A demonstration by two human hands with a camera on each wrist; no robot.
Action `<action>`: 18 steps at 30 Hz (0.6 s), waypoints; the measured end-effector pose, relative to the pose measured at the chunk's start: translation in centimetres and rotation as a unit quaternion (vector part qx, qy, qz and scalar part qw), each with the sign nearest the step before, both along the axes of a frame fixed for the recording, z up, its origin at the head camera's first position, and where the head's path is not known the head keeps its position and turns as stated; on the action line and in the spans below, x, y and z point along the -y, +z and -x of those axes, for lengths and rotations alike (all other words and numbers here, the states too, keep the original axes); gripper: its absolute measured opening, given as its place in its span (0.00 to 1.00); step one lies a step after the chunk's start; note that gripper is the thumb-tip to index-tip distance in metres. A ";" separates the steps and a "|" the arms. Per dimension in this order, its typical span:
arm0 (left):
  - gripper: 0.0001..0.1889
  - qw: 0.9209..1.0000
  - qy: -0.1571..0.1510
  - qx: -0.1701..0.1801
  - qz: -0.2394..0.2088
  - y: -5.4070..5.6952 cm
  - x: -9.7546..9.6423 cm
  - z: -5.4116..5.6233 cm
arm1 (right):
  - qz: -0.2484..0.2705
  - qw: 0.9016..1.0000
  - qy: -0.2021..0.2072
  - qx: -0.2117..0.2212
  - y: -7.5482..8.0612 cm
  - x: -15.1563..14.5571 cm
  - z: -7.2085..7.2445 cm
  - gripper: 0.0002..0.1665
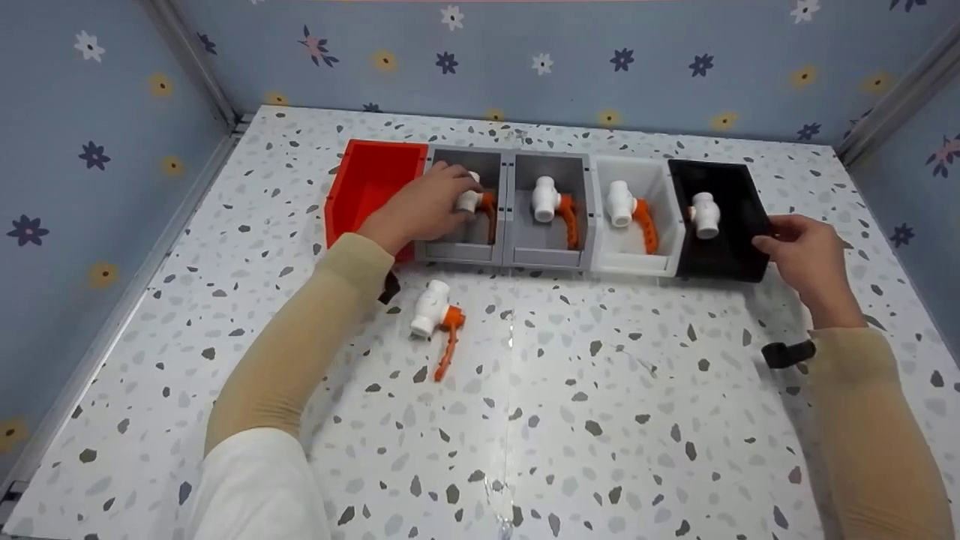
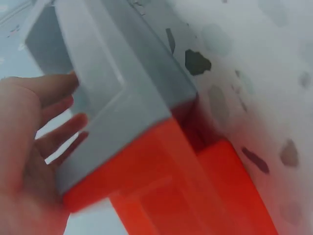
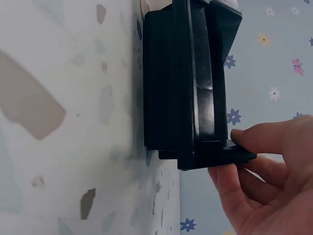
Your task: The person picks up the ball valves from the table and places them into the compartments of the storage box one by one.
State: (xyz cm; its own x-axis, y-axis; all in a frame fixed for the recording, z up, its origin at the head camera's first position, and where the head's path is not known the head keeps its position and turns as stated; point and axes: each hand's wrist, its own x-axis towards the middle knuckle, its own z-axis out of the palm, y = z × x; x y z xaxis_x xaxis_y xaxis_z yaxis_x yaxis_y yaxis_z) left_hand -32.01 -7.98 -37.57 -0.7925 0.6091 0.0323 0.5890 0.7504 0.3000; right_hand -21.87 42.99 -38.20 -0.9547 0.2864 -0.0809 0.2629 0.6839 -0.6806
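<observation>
In the head view my left hand [image 1: 427,202] reaches over the left grey bin [image 1: 461,255], its fingers and thumb around the white body of a ball valve [image 1: 468,201] with an orange handle. That valve is partly hidden by the hand. The left wrist view shows the fingers [image 2: 58,90] passing behind the grey bin's wall. On the far right, my right hand [image 1: 806,251] pinches the side wall of the black bin [image 1: 739,259], thumb on the inner side. Inside the black bin lies another white valve [image 1: 705,215].
A red bin [image 1: 379,169] adjoins the row's left end. The second grey bin [image 1: 547,259] and the white bin [image 1: 634,262] each hold an orange-handled valve. One more valve [image 1: 431,307] lies on the speckled table [image 1: 585,390] in front. Flowered panels [image 1: 510,67] surround the table.
</observation>
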 end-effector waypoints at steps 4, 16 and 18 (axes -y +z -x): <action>0.24 1.000 -0.004 0.021 -0.019 1.0 0.9 -1.0 | 0.002 1.000 0.013 0.005 0.1 -0.2 -0.1 0.40; 0.21 0.997 -0.026 0.046 -0.054 1.7 3.6 -4.7 | -0.015 0.998 0.056 0.036 0.8 -0.7 0.3 0.41; 0.20 0.996 -0.030 0.049 -0.060 1.7 3.9 -5.3 | -0.014 0.998 0.059 0.036 0.8 -0.7 0.3 0.41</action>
